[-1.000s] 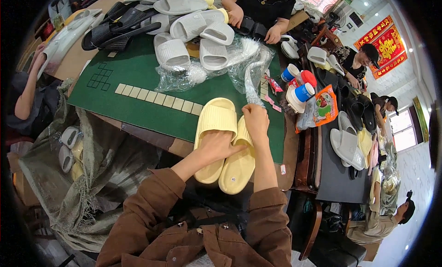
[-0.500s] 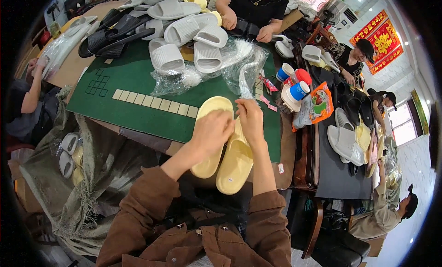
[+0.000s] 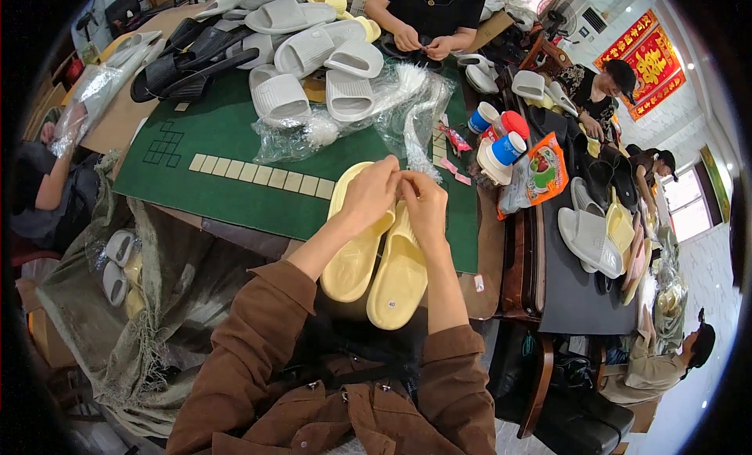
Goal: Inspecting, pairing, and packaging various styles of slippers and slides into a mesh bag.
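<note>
A crowded workroom table with green felt is shown. Two pale yellow slippers lie side by side over its near edge. The left hand and right hand are pinched together above their toes, on something too small to tell. Either slipper could probably be nudged off the edge by a forearm.

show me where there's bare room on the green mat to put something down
The green mat is bare between the row of cream tiles and its near edge, left of the yellow slippers. Behind the tiles, clear plastic bags and grey slippers crowd it.
</note>
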Demonstrator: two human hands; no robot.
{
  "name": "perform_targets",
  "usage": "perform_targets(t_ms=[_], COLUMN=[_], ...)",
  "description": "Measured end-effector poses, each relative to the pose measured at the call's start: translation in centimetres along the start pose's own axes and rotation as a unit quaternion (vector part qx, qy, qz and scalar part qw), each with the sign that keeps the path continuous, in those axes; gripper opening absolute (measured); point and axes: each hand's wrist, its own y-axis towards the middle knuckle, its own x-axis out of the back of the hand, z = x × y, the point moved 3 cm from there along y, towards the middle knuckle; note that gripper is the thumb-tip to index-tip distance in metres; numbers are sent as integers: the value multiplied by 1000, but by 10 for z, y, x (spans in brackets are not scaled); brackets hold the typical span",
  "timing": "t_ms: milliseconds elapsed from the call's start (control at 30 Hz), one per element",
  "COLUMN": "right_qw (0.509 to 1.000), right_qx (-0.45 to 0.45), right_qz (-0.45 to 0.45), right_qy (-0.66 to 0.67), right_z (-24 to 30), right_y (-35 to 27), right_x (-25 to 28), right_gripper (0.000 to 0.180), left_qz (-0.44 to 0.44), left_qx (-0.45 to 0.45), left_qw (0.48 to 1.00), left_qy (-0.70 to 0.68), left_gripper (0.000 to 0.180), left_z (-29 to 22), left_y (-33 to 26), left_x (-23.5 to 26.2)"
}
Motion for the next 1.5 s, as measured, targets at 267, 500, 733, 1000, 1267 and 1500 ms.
perform_targets(t_ms=[267,500,733,1000,1267,1500], right_qw=[997,996,997,999,999,996], right_qx=[-75,53,-52,-11,-10,25], right_qz=[-26,-17,-42,-20,-37,-50], right_qy=[-7,-76,23,-35,-1,-68], right_z=[-11,-2,-13,-8,-11,0], right_y=[-2,-2,-3,-4,-3,-3], right_x=[-1,-4,-3,-4,-4,-5], right_gripper=[13,12,11,11,9,7], left_qz=[-71,2,1,-12,-29,-76], left_qx=[136,43,75,40,5,20], left_qw=[977,998,997,997,999,997], left_qy=[-148,44,4,69,39,-18], left_gripper=[11,9,9,13,12,12], left_z=[20,10,6,5,5,20], left_y=[6,12,8,11,7,3], left_x=[9,-1,2,1,0,-1])
